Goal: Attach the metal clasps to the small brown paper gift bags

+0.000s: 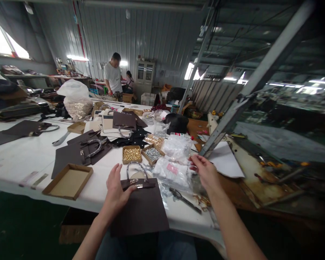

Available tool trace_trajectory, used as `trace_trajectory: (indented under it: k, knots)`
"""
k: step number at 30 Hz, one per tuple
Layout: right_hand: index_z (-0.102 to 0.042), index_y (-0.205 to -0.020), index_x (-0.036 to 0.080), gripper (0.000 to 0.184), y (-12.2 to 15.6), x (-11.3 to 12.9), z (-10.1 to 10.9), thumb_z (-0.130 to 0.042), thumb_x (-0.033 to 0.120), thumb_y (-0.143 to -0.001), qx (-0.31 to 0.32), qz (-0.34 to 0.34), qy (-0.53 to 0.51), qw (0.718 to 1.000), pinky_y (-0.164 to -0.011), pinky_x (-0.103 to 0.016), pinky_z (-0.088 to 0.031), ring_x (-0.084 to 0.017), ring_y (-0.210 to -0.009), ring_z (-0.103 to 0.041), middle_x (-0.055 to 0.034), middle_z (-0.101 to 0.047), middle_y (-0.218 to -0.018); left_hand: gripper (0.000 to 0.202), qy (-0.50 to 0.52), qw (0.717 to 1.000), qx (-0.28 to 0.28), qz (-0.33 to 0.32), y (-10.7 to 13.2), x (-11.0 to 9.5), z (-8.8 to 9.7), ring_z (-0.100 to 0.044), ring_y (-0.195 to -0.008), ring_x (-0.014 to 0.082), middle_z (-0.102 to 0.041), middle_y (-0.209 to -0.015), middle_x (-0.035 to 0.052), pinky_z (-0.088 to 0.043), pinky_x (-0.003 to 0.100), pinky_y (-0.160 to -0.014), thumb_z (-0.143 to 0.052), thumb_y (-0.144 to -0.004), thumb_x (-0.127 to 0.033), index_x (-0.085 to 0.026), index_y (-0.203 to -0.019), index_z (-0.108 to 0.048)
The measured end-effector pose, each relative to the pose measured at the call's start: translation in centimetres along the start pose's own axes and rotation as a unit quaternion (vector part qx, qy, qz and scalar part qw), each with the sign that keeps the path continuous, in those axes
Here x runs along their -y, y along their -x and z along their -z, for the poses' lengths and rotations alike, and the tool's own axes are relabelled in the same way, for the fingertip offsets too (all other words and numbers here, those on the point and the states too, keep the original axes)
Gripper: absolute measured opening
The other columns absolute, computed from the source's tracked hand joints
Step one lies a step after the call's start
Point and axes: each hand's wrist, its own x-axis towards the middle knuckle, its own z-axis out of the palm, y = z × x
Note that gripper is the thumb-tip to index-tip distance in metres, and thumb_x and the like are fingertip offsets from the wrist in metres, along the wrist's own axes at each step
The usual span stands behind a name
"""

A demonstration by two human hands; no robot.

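A dark brown bag panel (142,213) lies at the table's front edge, with a wrapped arched handle (137,167) and metal clasp pieces along its top. My left hand (116,191) is at the panel's upper left corner, its fingers stretched upward and its thumb touching the strap by the clasp. To the right, my right hand (204,169) is raised beside clear plastic bags (173,173) of white material. Its thumb and fingertips are pinched together; whatever is between them is too small to make out. Behind the panel are a box of gold studs (131,154) and a box of silver pieces (152,154).
An open cardboard tray (69,181) is on the left, before more brown bag panels (70,155). A dark metal tool (185,199) lies near the front right. A slanted metal post (227,113) rises at the right. A person (113,76) stands across the table.
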Motion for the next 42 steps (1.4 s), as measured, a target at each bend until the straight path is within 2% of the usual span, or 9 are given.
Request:
trace_trajectory:
  k: [3,7,10,14,22,29,32,36,42]
  knots:
    - [-0.084,-0.105,0.021,0.056,6.8,1.9,-2.4,-0.101,0.066,-0.079,0.053,-0.043,-0.099,0.993,-0.065,-0.028,-0.068,-0.018,-0.082,-0.070,-0.0091,-0.082,-0.106,0.064,0.040,0.994,0.064,-0.081,0.9,-5.1,0.8,-0.047,-0.164,0.0453,-0.051,-0.172,0.0198,-0.040,0.067,-0.135,-0.086,-0.096,-0.033,-0.027,-0.156,-0.065]
    - [-0.083,-0.107,0.022,0.046,16.0,4.0,-6.8,-0.097,0.061,-0.088,0.111,-0.083,-0.153,0.978,-0.067,-0.030,-0.067,-0.017,-0.075,-0.068,-0.0062,-0.079,-0.098,0.044,0.194,0.971,0.127,-0.066,3.3,-10.2,-0.3,-0.071,-0.135,0.0337,-0.064,-0.156,0.0172,-0.063,0.048,-0.111,-0.079,-0.104,-0.028,-0.027,-0.147,-0.072]
    - [-0.082,-0.108,0.023,0.044,21.3,4.7,-9.4,-0.095,0.061,-0.090,0.123,-0.108,-0.173,0.971,-0.064,-0.030,-0.064,-0.018,-0.072,-0.069,-0.0063,-0.080,-0.096,0.040,0.290,0.946,0.147,-0.008,5.4,-11.3,-1.2,-0.078,-0.113,0.0266,-0.068,-0.150,0.0157,-0.067,0.039,-0.092,-0.078,-0.105,-0.027,-0.026,-0.145,-0.076]
    - [-0.082,-0.097,0.023,0.042,25.6,5.0,-10.4,-0.093,0.063,-0.091,0.115,-0.115,-0.136,0.977,-0.064,-0.030,-0.063,-0.019,-0.069,-0.071,-0.0044,-0.079,-0.084,0.026,0.302,0.940,0.161,0.003,7.6,-10.9,0.2,-0.076,-0.121,0.0291,-0.078,-0.134,0.0140,-0.063,0.039,-0.102,-0.075,-0.109,-0.031,-0.025,-0.131,-0.087]
    - [-0.090,-0.115,0.026,0.041,27.4,6.2,-9.0,-0.081,0.064,-0.101,0.229,-0.036,0.004,0.973,-0.076,-0.038,-0.069,-0.027,-0.083,-0.080,-0.0076,-0.085,-0.097,0.040,0.354,0.910,0.188,0.108,10.1,-9.5,2.9,-0.069,-0.087,0.0226,-0.078,-0.104,0.0116,-0.056,0.034,-0.080,-0.070,-0.112,-0.053,-0.017,-0.112,-0.089]
    - [-0.087,-0.115,0.034,0.019,28.2,7.9,-8.6,-0.076,0.047,-0.108,0.239,0.131,0.127,0.954,-0.085,-0.041,-0.067,-0.030,-0.100,-0.078,-0.0089,-0.081,-0.111,0.052,0.350,0.904,0.199,0.145,11.3,-9.0,3.7,-0.059,-0.079,0.0194,-0.066,-0.083,0.0053,-0.047,0.032,-0.078,-0.069,-0.110,-0.063,-0.017,-0.088,-0.078]
    - [-0.085,-0.131,0.035,0.027,28.2,8.7,-8.4,-0.078,0.046,-0.107,0.289,0.101,0.097,0.947,-0.085,-0.039,-0.068,-0.028,-0.098,-0.078,-0.0083,-0.080,-0.117,0.059,0.385,0.878,0.219,0.184,11.6,-8.7,4.0,-0.054,-0.077,0.0178,-0.062,-0.079,0.0038,-0.044,0.030,-0.076,-0.067,-0.109,-0.070,-0.017,-0.084,-0.071]
    - [-0.087,-0.124,0.033,0.023,27.9,9.5,-8.4,-0.079,0.047,-0.107,0.377,0.040,0.048,0.924,-0.087,-0.038,-0.069,-0.027,-0.099,-0.079,-0.0081,-0.080,-0.114,0.056,0.465,0.819,0.228,0.246,12.1,-8.3,3.9,-0.050,-0.072,0.0151,-0.058,-0.077,0.0025,-0.040,0.028,-0.070,-0.073,-0.105,-0.067,-0.017,-0.082,-0.067]
    - [-0.083,-0.100,0.030,0.013,28.8,9.1,-9.2,-0.079,0.041,-0.107,0.350,0.094,0.073,0.929,-0.079,-0.036,-0.065,-0.025,-0.088,-0.076,-0.0059,-0.078,-0.100,0.050,0.523,0.753,0.223,0.330,12.6,-8.8,3.7,-0.042,-0.058,0.0106,-0.048,-0.067,-0.0040,-0.035,0.026,-0.058,-0.084,-0.095,-0.061,-0.019,-0.081,-0.061]
